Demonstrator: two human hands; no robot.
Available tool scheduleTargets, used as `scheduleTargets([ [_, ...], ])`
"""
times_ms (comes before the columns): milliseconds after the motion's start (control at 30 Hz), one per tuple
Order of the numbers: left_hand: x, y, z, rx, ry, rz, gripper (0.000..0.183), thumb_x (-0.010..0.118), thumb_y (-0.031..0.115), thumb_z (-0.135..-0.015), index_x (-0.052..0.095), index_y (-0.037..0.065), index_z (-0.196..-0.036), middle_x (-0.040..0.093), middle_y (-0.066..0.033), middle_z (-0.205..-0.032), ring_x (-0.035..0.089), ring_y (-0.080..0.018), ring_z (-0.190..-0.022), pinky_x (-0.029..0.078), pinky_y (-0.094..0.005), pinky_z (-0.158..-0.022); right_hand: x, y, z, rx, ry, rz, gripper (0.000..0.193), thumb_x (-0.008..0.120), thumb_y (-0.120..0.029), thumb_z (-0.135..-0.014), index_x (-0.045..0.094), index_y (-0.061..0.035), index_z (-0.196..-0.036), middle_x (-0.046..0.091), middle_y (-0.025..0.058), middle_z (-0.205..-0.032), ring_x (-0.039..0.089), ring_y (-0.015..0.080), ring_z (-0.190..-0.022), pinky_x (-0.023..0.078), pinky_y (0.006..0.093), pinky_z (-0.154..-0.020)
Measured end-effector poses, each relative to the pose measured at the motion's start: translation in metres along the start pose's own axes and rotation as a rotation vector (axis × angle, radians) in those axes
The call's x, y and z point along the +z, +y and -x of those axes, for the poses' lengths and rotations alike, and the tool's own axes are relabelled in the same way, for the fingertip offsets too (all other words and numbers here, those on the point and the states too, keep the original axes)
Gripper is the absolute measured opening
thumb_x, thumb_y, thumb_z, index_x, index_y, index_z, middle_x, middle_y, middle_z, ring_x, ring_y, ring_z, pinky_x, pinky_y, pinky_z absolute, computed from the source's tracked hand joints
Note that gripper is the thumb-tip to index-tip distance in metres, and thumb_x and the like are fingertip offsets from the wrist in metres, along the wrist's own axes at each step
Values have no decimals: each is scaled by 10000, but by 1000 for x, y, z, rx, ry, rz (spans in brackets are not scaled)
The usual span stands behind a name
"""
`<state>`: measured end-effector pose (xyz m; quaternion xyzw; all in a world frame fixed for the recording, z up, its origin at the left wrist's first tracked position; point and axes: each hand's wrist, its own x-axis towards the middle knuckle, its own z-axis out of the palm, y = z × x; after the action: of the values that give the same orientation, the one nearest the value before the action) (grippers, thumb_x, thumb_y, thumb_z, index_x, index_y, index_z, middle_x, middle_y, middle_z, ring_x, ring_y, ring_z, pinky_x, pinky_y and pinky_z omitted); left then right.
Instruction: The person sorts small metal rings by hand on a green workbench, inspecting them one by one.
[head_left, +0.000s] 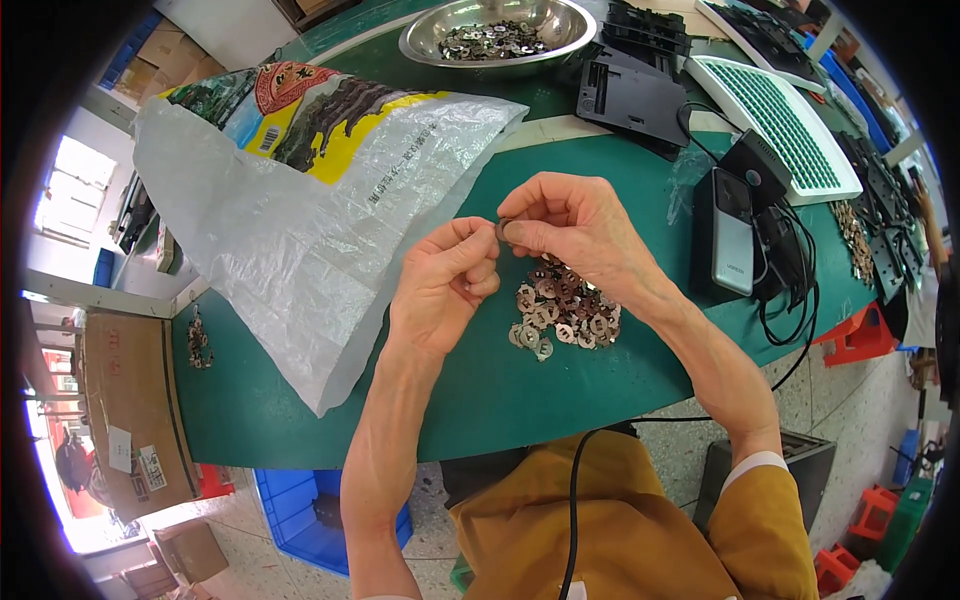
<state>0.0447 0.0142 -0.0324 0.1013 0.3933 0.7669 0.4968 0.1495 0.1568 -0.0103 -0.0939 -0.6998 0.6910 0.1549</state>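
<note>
My left hand (445,275) and my right hand (575,232) meet above the green table. Between thumb and forefinger my right hand pinches a small dark metal piece (502,231), mostly covered by the fingers. The left thumb and forefinger are pressed together at its left side, the other fingers curled in. Whatever the left fingertips grip is too small to make out. Under and beside the right hand lies a loose pile of small flat metal pieces (565,310), round with cut-out centres, some silvery and some brownish.
A white woven plastic bag (290,220) spreads left of my hands. Behind stands a steel bowl (420,45) of similar pieces. To the right are black plastic housings (630,100), a white tray with green rows (825,165), a power bank (733,235) and cables. A blue crate (290,530) sits below.
</note>
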Motion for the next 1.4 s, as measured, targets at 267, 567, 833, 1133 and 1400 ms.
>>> scheduleTargets([
  [267,3,1,2,-21,-15,-12,129,571,63,-855,580,-5,-964,527,-40,-740,367,-71,-557,306,-203,-500,-2,-4,0,59,-19,-82,117,606,-35,-791,589,29,-887,624,63,-748,581,94,-665,480,216,-624],
  [567,9,1,4,-6,-23,-42,236,563,44,-854,576,-4,-1084,504,-18,-730,357,-65,-566,294,-203,-503,-3,-5,1,140,-3,-184,138,622,-75,-797,578,27,-878,633,91,-748,598,107,-676,499,222,-633],
  [833,4,3,3,-16,-47,16,208,552,37,-854,566,-11,-1056,500,-28,-733,353,-71,-565,292,-204,-503,0,-8,3,119,-36,-181,142,588,-78,-815,609,7,-927,627,61,-750,596,88,-669,492,215,-617],
  [1133,5,4,1,-34,-51,37,209,541,43,-859,537,-22,-1058,474,-19,-718,353,-67,-567,293,-197,-503,1,-6,0,127,-16,-189,173,580,-61,-832,645,-14,-985,624,21,-768,587,59,-654,485,178,-600],
  [1400,5,1,1,-18,-79,63,139,547,42,-851,552,-11,-980,472,-9,-684,372,-75,-549,311,-207,-501,-1,-8,4,153,-36,-200,129,570,-65,-839,639,-11,-932,621,22,-770,587,61,-669,484,180,-613],
])
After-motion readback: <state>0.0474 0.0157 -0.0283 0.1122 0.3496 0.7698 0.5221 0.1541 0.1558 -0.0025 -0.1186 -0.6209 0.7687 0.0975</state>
